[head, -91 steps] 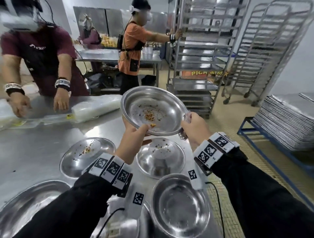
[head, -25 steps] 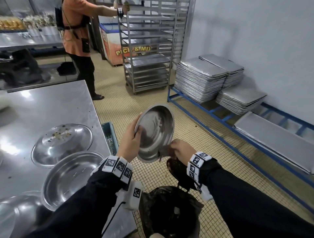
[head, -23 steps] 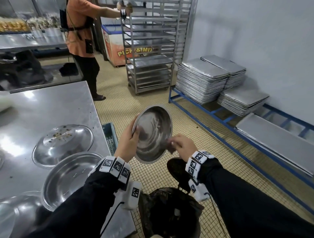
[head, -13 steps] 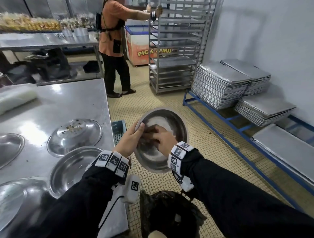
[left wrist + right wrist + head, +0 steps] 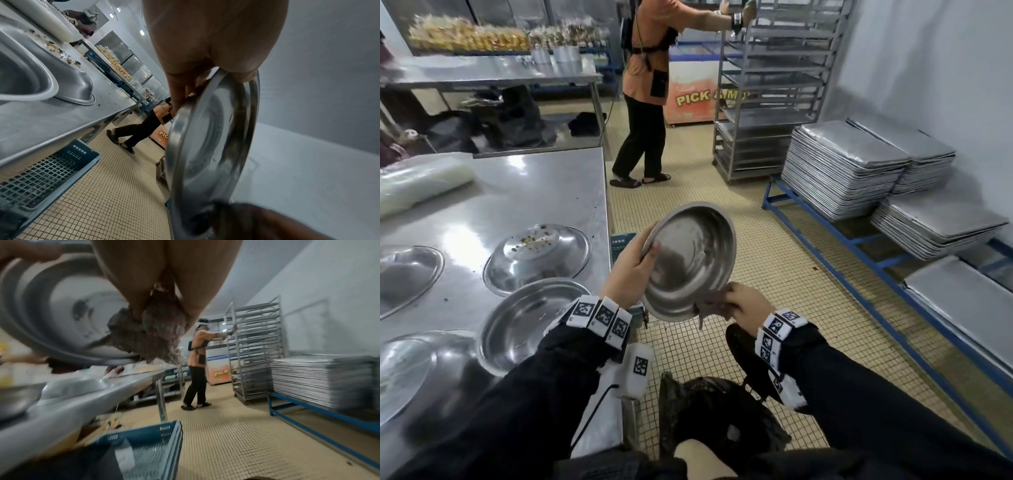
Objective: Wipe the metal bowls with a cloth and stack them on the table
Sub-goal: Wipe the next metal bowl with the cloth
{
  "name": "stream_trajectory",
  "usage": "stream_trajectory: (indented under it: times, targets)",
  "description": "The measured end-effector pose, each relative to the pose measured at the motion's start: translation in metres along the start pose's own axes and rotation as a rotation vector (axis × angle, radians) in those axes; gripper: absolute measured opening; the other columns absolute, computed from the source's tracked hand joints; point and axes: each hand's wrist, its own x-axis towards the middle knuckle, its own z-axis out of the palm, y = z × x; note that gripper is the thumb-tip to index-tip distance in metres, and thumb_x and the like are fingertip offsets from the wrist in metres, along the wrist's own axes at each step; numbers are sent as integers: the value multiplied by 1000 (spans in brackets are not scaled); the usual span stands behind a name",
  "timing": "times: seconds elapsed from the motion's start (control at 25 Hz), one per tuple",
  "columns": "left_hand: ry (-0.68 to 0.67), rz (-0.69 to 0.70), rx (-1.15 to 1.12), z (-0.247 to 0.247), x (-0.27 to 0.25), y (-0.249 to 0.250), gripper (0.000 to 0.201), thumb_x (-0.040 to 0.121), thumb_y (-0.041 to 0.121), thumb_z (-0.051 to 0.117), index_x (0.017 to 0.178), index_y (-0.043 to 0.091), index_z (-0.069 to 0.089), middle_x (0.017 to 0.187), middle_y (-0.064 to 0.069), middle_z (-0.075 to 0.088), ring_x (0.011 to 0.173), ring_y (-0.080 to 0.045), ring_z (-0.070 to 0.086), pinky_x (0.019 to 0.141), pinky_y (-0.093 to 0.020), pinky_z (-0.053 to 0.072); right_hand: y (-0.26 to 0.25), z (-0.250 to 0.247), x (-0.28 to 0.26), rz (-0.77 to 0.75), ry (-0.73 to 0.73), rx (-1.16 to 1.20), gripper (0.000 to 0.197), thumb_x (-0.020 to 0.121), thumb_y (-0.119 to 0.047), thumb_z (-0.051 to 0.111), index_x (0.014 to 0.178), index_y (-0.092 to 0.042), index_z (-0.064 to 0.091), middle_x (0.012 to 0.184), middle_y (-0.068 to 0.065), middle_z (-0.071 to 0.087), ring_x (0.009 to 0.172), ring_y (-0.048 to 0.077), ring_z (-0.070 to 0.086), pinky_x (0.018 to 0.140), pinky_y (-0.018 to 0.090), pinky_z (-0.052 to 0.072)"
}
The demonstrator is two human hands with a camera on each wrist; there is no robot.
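Left hand gripping the rim of a tilted metal bowl, held off the table's edge above a dark bin bag on the tiled floor; right hand pinching a brownish cloth at the bowl's lower rim. More bowls on the steel table, one upturned and speckled with crumbs, one upright just beside it. Beyond, stacked trays on a blue frame, a wheeled rack and a person in orange.
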Motion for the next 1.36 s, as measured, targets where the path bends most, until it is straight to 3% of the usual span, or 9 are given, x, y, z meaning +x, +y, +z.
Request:
stream_trajectory:
  times: [0.2,0.44,0.64,0.76,0.88,1.04,1.16,1.24,1.36]
  targets:
    - [122,-68,-45,9,-11,5,50,102,45,31,150,36,24,130,-2,53,109,-18,58,75,-13,53,-22,11,1,114,629,308,25,94,-11,52,116,-12,65,110,0,63,98,8,58,87,14,49]
    - [194,-70,-161,22,-21,27,47,104,37,29,151,27,24,133,4,46,109,-2,46,64,9,33,-79,38,1,-251,122,173,50,101,-39,31,149,-30,23,154,-6,27,141,10,24,115,23,16]
    - [199,-69,-184,16,-24,18,48,104,37,29,150,29,21,135,7,41,108,-4,49,66,2,42,-22,33,-2,-144,124,-297,73,95,-58,0,142,-21,42,143,4,46,138,24,34,114,46,26]
    - [230,-84,-166,22,-25,11,49,104,38,29,151,31,18,136,13,36,126,-7,41,79,0,37,-46,36,3,-92,17,-140,80,88,-63,-3,147,-22,31,152,2,33,144,20,19,119,37,12]
    - [243,-63,-163,23,-25,17,46,105,33,30,150,29,21,123,19,40,114,0,37,65,9,31,-73,48,-1,-113,39,42,64,94,-58,8,149,-28,25,155,-5,24,146,12,9,119,32,3]
    - [241,-92,-182,19,-26,13,45,104,35,32,148,24,31,125,15,46,97,13,48,69,4,39,-34,30,0,63,59,-339,67,89,-59,-12,149,-33,1,159,-6,6,146,17,-8,118,49,-4]
    - [209,-222,-218,15,-29,-5,48,101,48,36,138,20,51,122,0,63,110,-16,61,93,-30,49,-8,4,9,230,95,-395,60,97,-52,6,149,-27,-9,156,-1,-21,143,22,-22,117,51,-5]
    - [148,-330,-280,12,-30,-15,53,95,59,41,123,19,62,110,-12,69,97,-33,64,88,-46,50,-7,-9,17,255,204,-255,68,98,-53,18,151,-17,-4,158,6,-15,146,25,-6,118,45,9]
    - [81,-383,-368,1,-33,-18,51,92,58,47,106,14,68,109,-28,66,95,-50,62,90,-57,47,-13,-27,26,253,278,3,58,98,-43,38,147,-15,24,141,9,41,117,22,52,97,37,47]
